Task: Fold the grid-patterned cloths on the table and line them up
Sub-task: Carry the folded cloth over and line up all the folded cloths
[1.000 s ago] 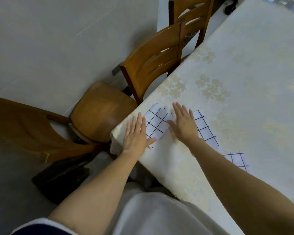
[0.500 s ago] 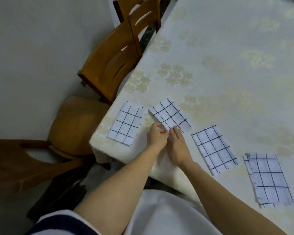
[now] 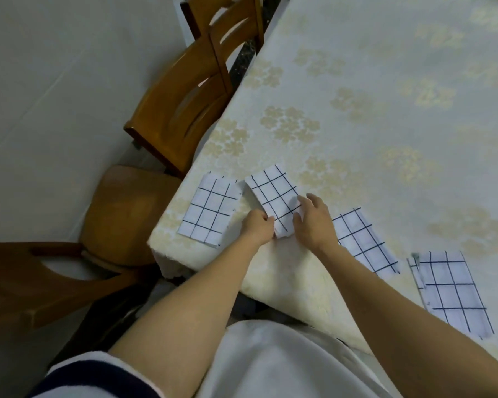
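Several folded white cloths with a dark grid lie in a row along the near edge of the table. The leftmost cloth lies flat by the table corner. Both hands hold the near end of the second cloth, which sits askew. My left hand pinches its near left corner with curled fingers. My right hand grips its near right edge between thumb and fingers. A third cloth lies partly under my right forearm. The fourth cloth lies flat at the right.
The table wears a cream cloth with pale gold flowers. Two wooden chairs stand along its left side, and a third chair sits at the lower left. My white garment fills the bottom of the view.
My hands left the leftmost cloth, where they lay flat, and took hold of the second cloth's near end. The view swung right, bringing the third and fourth cloths into sight.
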Available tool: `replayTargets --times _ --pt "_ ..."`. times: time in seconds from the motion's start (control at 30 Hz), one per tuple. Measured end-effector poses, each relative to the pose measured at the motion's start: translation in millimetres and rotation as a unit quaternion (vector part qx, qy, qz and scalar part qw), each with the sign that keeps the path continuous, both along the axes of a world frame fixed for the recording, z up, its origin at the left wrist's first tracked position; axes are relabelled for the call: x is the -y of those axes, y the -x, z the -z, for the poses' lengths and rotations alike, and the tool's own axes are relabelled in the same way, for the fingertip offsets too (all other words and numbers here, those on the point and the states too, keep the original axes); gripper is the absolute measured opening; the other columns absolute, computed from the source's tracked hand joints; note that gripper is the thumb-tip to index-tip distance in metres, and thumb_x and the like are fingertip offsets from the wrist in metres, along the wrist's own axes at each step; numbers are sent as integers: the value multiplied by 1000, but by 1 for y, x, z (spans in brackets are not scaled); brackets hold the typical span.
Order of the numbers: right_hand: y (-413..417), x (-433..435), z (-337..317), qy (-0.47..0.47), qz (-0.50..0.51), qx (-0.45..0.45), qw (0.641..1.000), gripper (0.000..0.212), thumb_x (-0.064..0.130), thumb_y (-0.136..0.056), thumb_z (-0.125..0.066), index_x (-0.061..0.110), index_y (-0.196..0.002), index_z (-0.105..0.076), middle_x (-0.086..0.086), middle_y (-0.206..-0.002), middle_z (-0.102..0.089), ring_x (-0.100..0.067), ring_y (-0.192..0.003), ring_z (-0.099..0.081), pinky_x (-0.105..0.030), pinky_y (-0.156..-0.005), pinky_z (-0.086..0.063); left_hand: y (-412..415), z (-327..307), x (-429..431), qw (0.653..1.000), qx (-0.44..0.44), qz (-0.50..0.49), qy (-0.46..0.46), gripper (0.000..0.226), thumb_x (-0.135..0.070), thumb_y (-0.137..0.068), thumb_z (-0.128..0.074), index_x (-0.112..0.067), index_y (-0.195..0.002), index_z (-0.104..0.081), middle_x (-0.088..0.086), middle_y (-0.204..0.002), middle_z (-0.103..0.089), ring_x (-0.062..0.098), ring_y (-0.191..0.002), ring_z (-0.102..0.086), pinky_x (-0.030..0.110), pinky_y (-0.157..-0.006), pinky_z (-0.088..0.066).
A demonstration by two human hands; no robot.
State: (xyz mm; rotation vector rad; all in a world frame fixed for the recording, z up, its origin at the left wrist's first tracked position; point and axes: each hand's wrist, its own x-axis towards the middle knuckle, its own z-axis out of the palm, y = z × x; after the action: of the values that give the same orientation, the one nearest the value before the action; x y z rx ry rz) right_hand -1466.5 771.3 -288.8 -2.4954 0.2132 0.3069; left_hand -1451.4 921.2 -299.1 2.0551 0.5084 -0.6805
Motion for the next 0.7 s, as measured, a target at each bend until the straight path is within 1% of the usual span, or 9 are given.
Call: replayTargets --times 0.1,0.2,0.3,0.33,0.4,0.47,0.53,0.63,0.7 --pt "-14 -4 -5 -13 19 -38 999 52 25 -99 -52 15 -149 -39 -14 -147 -39 -33 -121 -54 -44 -98 -49 3 -4 -19 1000 -12 6 25 8 -20 -101 -57 -14 -96 -58 15 -107 -67 34 -100 -66 47 -90 -58" --pt "-18 -6 2 -47 59 -83 994 52 25 -97 -54 14 -146 -38 -17 -125 -61 -32 -104 -61 -37 -80 -51 5 -5 -35 999 -17 14 27 25 -18 -103 -56 -10 -127 -58 8 -119 -63 30 -110 -63 42 -97 -55" --pt "-13 -7 5 -77 100 -109 986 41 25 -96 -60 11 -133 -48 -16 -110 -67 -26 -84 -60 -27 -57 -42 9 -8 -44 999 -23 10 45 25 -18 -102 -56 -9 -126 -59 12 -119 -64 32 -109 -64 50 -94 -57" --pt "-10 -7 7 -90 110 -114 983 38 24 -95 -63 11 -128 -51 -15 -110 -68 -25 -83 -61 -26 -55 -42 11 -8 -46 999 -21 11 45 24 -19 -102 -57 -10 -125 -59 12 -117 -64 31 -108 -65 51 -91 -58" --pt "-3 -6 12 -109 124 -115 979 33 23 -92 -66 11 -119 -54 -15 -109 -69 -27 -88 -66 -28 -65 -50 16 -9 -50 999 -3 17 37 28 -21 -100 -62 -11 -126 -57 10 -118 -63 29 -108 -64 47 -91 -58" --pt "5 -6 15 -123 136 -124 975 30 23 -89 -69 13 -114 -56 -11 -104 -70 -29 -91 -68 -38 -77 -58 21 -10 -53 999 32 30 17 36 -21 -97 -68 -11 -128 -54 5 -121 -62 24 -108 -62 35 -86 -57" --pt "13 -6 18 -138 147 -127 971 27 23 -87 -72 14 -109 -57 -5 -93 -68 -28 -90 -68 -47 -79 -59 25 -7 -53 998 63 29 2 39 -19 -94 -71 -12 -128 -53 4 -124 -62 20 -106 -61 25 -76 -53" --pt "22 -6 19 -151 152 -123 969 28 25 -89 -72 12 -109 -58 1 -83 -66 -25 -85 -69 -48 -78 -59 33 -5 -52 996 86 29 -15 40 -16 -95 -70 -12 -130 -52 6 -127 -62 18 -105 -59 30 -87 -52" --pt "28 -7 17 -158 143 -131 968 30 27 -89 -72 12 -111 -57 -2 -83 -70 -22 -76 -70 -41 -72 -59 37 -5 -53 994 97 40 -31 39 -16 -97 -68 -13 -133 -53 8 -130 -61 20 -112 -58 31 -92 -51"
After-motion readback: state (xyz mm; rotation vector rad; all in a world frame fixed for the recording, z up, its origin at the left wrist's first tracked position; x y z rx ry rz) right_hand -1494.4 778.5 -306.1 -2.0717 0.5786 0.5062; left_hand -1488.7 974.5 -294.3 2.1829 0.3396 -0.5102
